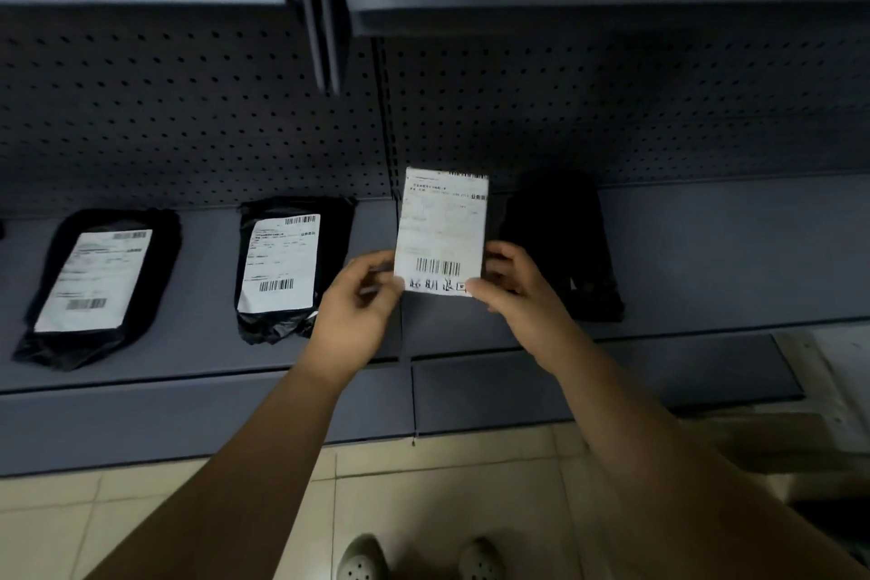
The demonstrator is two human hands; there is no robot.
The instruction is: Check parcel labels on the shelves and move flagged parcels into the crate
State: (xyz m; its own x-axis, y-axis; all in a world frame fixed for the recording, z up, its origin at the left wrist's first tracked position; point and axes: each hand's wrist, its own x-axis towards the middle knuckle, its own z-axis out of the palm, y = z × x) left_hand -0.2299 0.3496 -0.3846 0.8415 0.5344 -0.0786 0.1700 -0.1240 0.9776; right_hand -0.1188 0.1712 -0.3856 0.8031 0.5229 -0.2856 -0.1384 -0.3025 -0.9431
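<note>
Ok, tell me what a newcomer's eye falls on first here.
First comes the white-labelled parcel held up at centre, pinched low by the left hand and right hand, handwriting under its barcode. Left of it on the shelf lie the far-left bag and the nearer bag, labels up; a dark bag lies right.

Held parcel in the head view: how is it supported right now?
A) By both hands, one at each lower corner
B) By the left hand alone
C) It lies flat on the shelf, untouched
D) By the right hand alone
A: the left hand and the right hand each pinch a lower corner of the held parcel, which stands upright in front of the shelf with its white label facing the camera.
</note>
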